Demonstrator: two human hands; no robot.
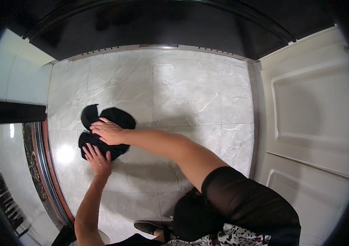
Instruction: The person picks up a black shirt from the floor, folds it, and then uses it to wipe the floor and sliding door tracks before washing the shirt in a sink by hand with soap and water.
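Observation:
Two black soft items, apparently of fabric, lie close together on the marble-patterned tile floor (186, 92), left of the view's middle. My right hand (108, 130) rests over the place where the upper black item (119, 117) meets the lower one, its fingers pointing left. On the lower black item (86, 140) my left hand (97, 160) lies with fingers spread and thumb apart. Both palms face down, and what is under them is hidden. A curved black flap (89, 117) stands up at the upper item's left. Whether the fingers pinch any fabric cannot be told.
A glossy black cabinet front (149, 33) spans the far side. White panelled doors (309, 104) stand at the right. Along the left runs a door track (43, 153) with dark red edging. A shoe (146, 227) is at the bottom, near my body.

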